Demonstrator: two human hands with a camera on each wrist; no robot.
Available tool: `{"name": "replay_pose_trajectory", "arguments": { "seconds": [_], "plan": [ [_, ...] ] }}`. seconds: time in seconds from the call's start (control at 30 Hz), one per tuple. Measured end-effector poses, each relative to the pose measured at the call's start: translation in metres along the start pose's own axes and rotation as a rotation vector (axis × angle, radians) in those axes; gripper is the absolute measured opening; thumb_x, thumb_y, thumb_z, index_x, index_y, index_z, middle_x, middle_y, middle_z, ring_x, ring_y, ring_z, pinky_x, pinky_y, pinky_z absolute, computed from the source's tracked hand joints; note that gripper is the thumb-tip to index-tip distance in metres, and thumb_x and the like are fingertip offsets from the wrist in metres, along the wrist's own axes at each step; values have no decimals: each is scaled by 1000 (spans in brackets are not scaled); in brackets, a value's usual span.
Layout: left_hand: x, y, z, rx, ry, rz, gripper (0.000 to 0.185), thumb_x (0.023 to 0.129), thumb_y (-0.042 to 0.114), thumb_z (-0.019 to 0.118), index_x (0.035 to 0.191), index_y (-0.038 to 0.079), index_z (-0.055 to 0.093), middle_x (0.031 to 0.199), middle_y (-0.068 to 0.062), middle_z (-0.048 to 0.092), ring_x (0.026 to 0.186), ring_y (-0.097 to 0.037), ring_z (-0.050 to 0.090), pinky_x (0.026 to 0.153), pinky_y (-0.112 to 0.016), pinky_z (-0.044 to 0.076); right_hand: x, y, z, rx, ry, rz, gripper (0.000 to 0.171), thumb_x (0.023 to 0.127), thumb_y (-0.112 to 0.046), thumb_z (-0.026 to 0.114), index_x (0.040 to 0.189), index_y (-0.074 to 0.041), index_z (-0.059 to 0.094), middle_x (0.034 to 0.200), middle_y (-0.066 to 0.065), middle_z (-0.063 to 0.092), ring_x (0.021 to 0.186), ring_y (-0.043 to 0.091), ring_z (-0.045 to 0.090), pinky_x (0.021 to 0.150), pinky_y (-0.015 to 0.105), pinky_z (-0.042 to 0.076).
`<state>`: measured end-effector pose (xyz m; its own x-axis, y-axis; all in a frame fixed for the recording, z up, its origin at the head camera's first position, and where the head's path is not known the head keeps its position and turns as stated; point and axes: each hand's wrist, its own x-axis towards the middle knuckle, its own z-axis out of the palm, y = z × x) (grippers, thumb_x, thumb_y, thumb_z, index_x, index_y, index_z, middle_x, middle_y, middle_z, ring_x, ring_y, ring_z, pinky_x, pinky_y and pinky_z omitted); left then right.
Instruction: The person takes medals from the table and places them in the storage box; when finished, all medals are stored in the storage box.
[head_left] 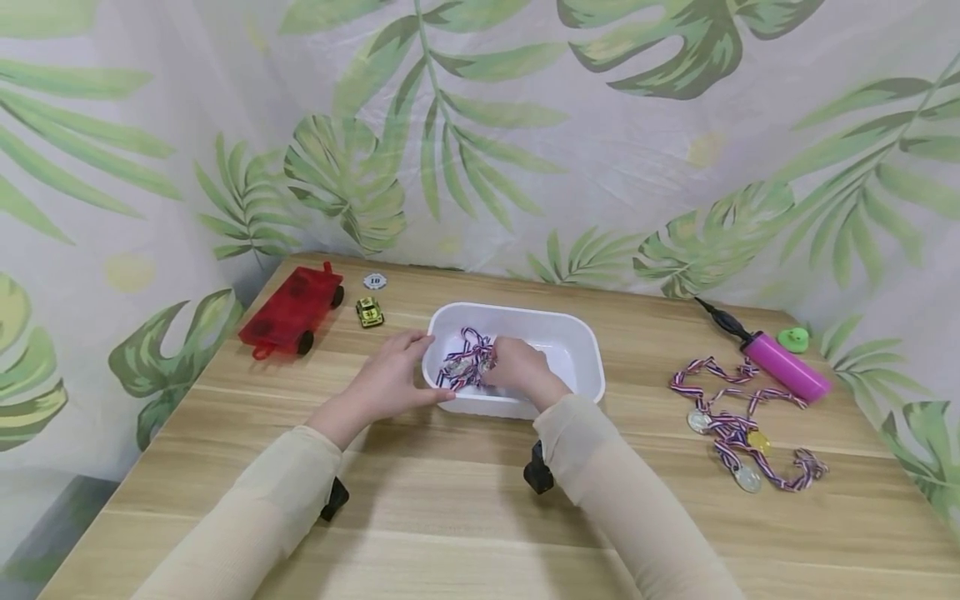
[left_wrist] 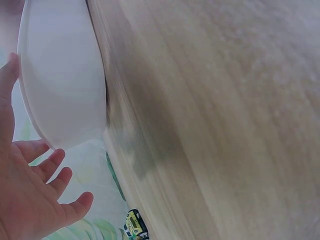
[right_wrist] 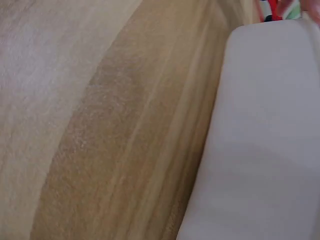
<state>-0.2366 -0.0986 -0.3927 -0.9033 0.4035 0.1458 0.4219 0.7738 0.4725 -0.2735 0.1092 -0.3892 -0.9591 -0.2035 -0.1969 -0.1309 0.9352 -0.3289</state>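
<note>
A white plastic basin (head_left: 555,319) stands mid-table, holding a tangle of medals (head_left: 463,367) on red, white and blue striped ribbons at its left end. My left hand (head_left: 390,375) is at the basin's left near corner, thumb and index fingertips against the rim. In the left wrist view the other fingers of that left hand (left_wrist: 35,192) are spread off the basin (left_wrist: 65,80). My right hand (head_left: 516,365) reaches down inside the basin, fingers curled into the ribbons; its fingertips are hidden. The right wrist view shows only the basin's outer wall (right_wrist: 270,125) near this hand.
A red translucent toy cart (head_left: 292,310), a small yellow toy car (head_left: 369,312) and a chip marked 10 (head_left: 375,282) lie at the left. On the right are several more ribboned medals (head_left: 731,425), a pink hand pump (head_left: 787,365) and a green toy duck (head_left: 792,339).
</note>
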Motion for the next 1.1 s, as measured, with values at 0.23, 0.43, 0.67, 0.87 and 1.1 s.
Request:
{"name": "replay_pose_trajectory", "arguments": {
  "seconds": [0.23, 0.43, 0.67, 0.87, 1.1],
  "plan": [
    [0, 2, -1, -3, 2, -1, 94, 68, 54, 73, 135, -3, 40, 137, -23, 38, 124, -38, 34, 101, -53, 29, 2, -2, 1, -39, -21, 0, 23, 72, -25, 73, 79, -11, 55, 74, 0, 57, 69, 18, 53, 67, 37, 45],
    [0, 3, 0, -3, -7, -3, 93, 69, 53, 72, 136, -2, 39, 137, -22, 37, 125, -38, 34, 101, -54, 29, 0, -1, 1, -56, -14, -13, 26, 73, -28, 73, 81, -11, 56, 75, -1, 57, 71, 18, 53, 66, 37, 45],
    [0, 3, -2, -8, -8, -8, 94, 69, 54, 72, 136, -2, 39, 138, -22, 36, 125, -37, 33, 100, -55, 30, -3, 3, -5, -27, 24, -28, 30, 73, -29, 75, 89, -10, 58, 80, 0, 58, 76, 18, 54, 69, 37, 46],
    [0, 1, -2, 1, -2, -6, 94, 69, 55, 72, 136, -2, 39, 137, -21, 37, 125, -37, 33, 100, -54, 30, -6, 7, -11, 36, 58, -74, 27, 77, -31, 72, 88, -9, 61, 80, 1, 59, 75, 18, 53, 66, 35, 45],
    [0, 0, 0, 7, -2, 1, 95, 69, 57, 71, 136, -2, 39, 137, -21, 38, 125, -37, 34, 99, -55, 31, -29, 30, -38, 262, 229, -186, 23, 83, -21, 67, 92, 0, 63, 83, 7, 62, 76, 20, 56, 69, 31, 48]
  ]
}}
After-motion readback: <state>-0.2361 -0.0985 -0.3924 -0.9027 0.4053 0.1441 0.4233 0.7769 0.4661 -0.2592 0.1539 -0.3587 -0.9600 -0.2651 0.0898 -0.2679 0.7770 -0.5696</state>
